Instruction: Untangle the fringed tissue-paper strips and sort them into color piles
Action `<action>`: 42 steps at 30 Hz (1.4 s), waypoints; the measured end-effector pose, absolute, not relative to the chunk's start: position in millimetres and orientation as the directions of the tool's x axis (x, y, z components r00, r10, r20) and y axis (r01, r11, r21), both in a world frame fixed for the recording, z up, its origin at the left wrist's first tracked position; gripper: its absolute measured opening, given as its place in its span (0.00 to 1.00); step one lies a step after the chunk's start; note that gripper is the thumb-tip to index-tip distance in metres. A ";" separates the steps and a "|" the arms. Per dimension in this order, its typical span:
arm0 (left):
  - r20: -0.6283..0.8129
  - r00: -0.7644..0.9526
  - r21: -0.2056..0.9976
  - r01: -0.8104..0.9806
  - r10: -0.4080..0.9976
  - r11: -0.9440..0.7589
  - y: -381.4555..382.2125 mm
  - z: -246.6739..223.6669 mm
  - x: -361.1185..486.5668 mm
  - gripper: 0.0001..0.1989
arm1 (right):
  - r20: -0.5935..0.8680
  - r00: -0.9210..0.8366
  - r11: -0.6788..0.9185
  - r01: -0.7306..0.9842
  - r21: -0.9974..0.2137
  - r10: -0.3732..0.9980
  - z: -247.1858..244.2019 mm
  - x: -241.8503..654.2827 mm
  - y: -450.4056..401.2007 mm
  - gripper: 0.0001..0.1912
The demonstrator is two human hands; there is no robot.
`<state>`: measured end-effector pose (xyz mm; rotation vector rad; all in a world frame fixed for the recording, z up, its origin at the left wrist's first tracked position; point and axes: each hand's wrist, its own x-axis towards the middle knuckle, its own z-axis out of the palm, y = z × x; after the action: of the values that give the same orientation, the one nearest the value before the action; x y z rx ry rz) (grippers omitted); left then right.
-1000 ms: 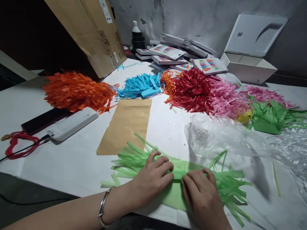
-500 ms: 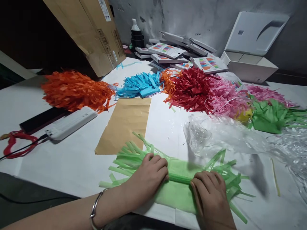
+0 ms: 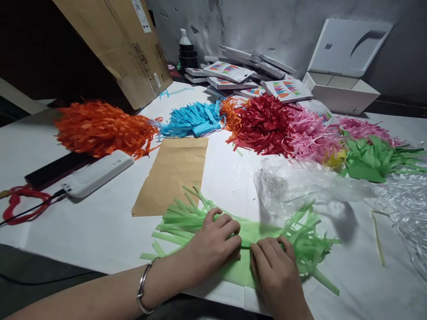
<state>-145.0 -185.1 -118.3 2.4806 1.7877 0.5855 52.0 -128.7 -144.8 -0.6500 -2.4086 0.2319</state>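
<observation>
Green tissue paper (image 3: pixel 243 273) lies at the near edge of the white-covered worktop (image 3: pixel 96 235), its plain middle between the hands and its cut strips fanning out to either side. The left hand (image 3: pixel 216 240), with a silver bangle (image 3: pixel 140 290) at its wrist, bends its fingers over a narrow fold running across that middle; its grip is closed on the paper, the index finger arched a little higher than the others. The right hand (image 3: pixel 275 262) sits just beside it, its grip likewise narrow, fingers curled down on the same fold, the thumb mostly hidden. Beyond the left hand a brown paper sheet (image 3: pixel 173 178) lies flat, and past the right hand there is crumpled clear plastic (image 3: pixel 300 182). Farther back stretches a row of fringed bundles: orange (image 3: pixel 103 129), blue (image 3: pixel 193 119), red (image 3: pixel 267 120), pink (image 3: pixel 313 133) and a darker green (image 3: pixel 367 162) at the right. Flat printed boxes (image 3: pixel 230 71) are heaped behind them, near an open white box (image 3: pixel 342 95). At the left, a white elongated device (image 3: pixel 98 174) with a black cable rests next to a dark slab (image 3: pixel 55 170).
</observation>
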 end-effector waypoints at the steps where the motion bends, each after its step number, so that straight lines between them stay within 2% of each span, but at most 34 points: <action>1: 0.295 0.295 0.233 0.900 0.909 -0.368 -186.2 -117.9 -145.0 0.05 | 0.522 -0.678 0.856 0.391 -0.339 0.517 -144.5 50.4 -128.9 0.12; 3: 0.301 0.325 0.220 0.891 0.896 -0.397 -187.5 -118.2 -144.4 0.07 | 0.530 -0.668 0.852 0.374 -0.367 0.522 -143.5 47.5 -129.4 0.11; 6: 0.297 0.353 0.218 0.880 0.887 -0.423 -186.6 -121.6 -143.5 0.09 | 0.535 -0.708 0.886 0.334 -0.321 0.461 -143.4 46.5 -129.1 0.14; 9: 0.306 0.338 0.236 0.879 0.890 -0.415 -184.8 -127.6 -144.2 0.11 | 0.529 -0.749 0.915 0.282 -0.290 0.399 -145.3 55.6 -125.0 0.17; 12: 0.315 0.303 0.265 0.882 0.899 -0.390 -185.4 -131.4 -146.6 0.12 | 0.527 -0.751 0.912 0.264 -0.314 0.399 -148.4 74.7 -119.3 0.17; 19: 0.226 0.255 0.288 0.904 0.940 -0.315 -190.3 -124.9 -142.9 0.08 | 0.477 -0.724 0.865 0.377 -0.331 0.498 -151.4 91.6 -123.9 0.13; 24: 0.132 0.161 0.160 0.970 0.978 -0.181 -183.7 -120.1 -133.2 0.08 | 0.439 -0.609 0.749 0.573 -0.334 0.661 -142.2 71.8 -130.1 0.07; 27: 0.183 0.285 0.088 0.949 0.941 -0.304 -180.4 -117.1 -132.4 0.07 | 0.417 -0.598 0.727 0.601 -0.333 0.685 -139.1 67.8 -131.1 0.09; 30: 0.212 0.480 0.063 0.862 0.851 -0.502 -178.3 -115.3 -132.8 0.09 | 0.467 -0.644 0.795 0.509 -0.330 0.606 -140.6 68.5 -131.6 0.15; 34: 0.236 0.513 0.038 0.844 0.825 -0.535 -171.2 -120.0 -133.3 0.12 | 0.516 -0.692 0.863 0.426 -0.273 0.505 -144.5 62.5 -130.5 0.14; 38: 0.279 0.467 0.081 0.859 0.839 -0.505 -169.0 -115.0 -133.6 0.09 | 0.554 -0.674 0.868 0.438 -0.232 0.488 -143.8 47.6 -128.9 0.16; 42: 0.242 0.650 0.152 0.708 0.721 -0.689 -180.3 -99.5 -127.9 0.04 | 0.601 -0.630 0.861 0.454 -0.230 0.493 -140.7 50.3 -120.7 0.15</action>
<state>-127.9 -180.3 -99.5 2.8135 1.2193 0.4418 50.3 -120.7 -140.7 -0.6821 -2.3470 0.0737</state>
